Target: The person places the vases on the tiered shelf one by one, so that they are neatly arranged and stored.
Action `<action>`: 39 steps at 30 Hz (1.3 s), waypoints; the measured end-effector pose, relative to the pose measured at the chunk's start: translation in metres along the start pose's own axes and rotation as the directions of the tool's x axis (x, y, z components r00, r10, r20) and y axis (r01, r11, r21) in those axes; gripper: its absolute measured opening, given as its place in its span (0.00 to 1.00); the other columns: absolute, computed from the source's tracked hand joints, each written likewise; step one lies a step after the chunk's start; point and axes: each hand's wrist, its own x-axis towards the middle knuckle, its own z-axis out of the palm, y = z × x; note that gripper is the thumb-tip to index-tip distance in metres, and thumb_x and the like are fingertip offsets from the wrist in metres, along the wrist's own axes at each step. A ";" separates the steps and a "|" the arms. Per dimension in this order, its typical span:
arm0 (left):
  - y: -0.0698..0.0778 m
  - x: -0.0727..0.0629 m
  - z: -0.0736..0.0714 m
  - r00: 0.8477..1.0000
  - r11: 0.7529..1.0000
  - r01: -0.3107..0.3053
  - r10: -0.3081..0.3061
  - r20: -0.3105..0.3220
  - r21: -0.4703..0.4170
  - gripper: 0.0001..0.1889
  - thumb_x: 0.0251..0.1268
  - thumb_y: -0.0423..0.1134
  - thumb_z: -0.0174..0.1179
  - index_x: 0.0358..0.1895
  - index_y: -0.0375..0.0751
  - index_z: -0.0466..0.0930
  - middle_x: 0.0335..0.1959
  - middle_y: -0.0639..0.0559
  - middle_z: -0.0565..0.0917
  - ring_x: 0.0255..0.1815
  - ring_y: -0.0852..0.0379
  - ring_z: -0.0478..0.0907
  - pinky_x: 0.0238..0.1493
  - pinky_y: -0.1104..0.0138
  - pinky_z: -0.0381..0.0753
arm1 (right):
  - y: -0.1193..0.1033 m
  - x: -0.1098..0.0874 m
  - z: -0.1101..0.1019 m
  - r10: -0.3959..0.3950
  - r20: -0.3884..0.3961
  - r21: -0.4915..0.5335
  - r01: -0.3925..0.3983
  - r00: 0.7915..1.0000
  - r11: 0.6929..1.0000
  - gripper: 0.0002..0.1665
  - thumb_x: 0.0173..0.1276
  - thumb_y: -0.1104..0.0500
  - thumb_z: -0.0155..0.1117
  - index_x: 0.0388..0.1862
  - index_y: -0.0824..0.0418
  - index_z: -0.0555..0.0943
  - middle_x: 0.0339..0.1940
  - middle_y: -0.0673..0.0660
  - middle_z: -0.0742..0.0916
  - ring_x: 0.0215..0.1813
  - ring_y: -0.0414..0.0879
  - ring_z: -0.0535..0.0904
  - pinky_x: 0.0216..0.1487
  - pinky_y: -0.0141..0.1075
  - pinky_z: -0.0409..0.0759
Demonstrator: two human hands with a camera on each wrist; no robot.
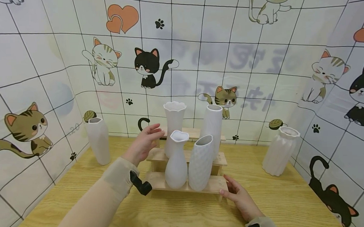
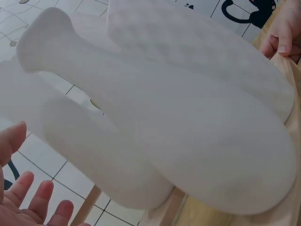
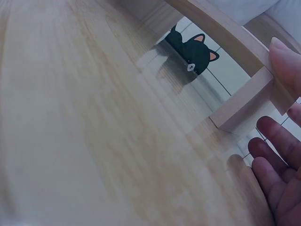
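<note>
A three-step wooden stand (image 1: 156, 181) holds several white vases. On its bottom step are a narrow-necked vase (image 1: 176, 168) with a wavy rim and a leaning diamond-textured vase (image 1: 201, 164). Behind them rise a scalloped-rim vase (image 1: 174, 119) and a tall vase (image 1: 215, 125) with an oval mouth. My left hand (image 1: 141, 144) is beside the scalloped-rim vase, fingers spread and apart from the narrow-necked vase in the left wrist view. With thumb and fingers, my right hand (image 1: 240, 198) pinches the bottom step's right end; its other fingers sit lower, beside the stand's leg (image 3: 244, 101).
One faceted white vase (image 1: 98, 142) stands at the left by the wall. Another, with a ruffled collar (image 1: 280, 153), stands at the right. The wooden table (image 1: 156, 217) meets tiled-pattern walls (image 1: 186, 79) printed with cats on three sides.
</note>
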 end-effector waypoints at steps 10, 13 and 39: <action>-0.015 -0.016 -0.032 1.000 0.999 -0.005 0.006 0.021 -0.032 0.33 0.72 0.39 0.55 0.75 0.39 0.51 0.73 0.39 0.56 0.72 0.41 0.54 0.70 0.45 0.51 | 0.002 0.002 0.000 0.007 0.002 -0.004 -0.007 1.000 1.000 0.45 0.61 0.53 0.71 0.74 0.56 0.63 0.58 0.62 0.77 0.59 0.54 0.71 0.58 0.46 0.67; -0.021 -0.021 -0.044 1.000 0.999 -0.004 0.004 0.010 -0.049 0.33 0.73 0.38 0.53 0.75 0.39 0.49 0.74 0.38 0.54 0.73 0.40 0.53 0.71 0.46 0.50 | 0.002 0.002 0.000 0.005 0.003 -0.004 -0.004 1.000 1.000 0.45 0.61 0.53 0.71 0.74 0.57 0.62 0.57 0.62 0.78 0.58 0.53 0.71 0.56 0.44 0.67; -0.050 -0.058 -0.140 0.871 0.999 -0.042 0.025 -0.491 -0.023 0.36 0.67 0.48 0.61 0.73 0.41 0.56 0.48 0.62 0.68 0.48 0.67 0.67 0.57 0.65 0.65 | 0.002 0.001 0.000 0.002 0.011 0.005 -0.002 1.000 1.000 0.45 0.61 0.54 0.71 0.74 0.57 0.62 0.58 0.62 0.78 0.57 0.53 0.72 0.56 0.44 0.67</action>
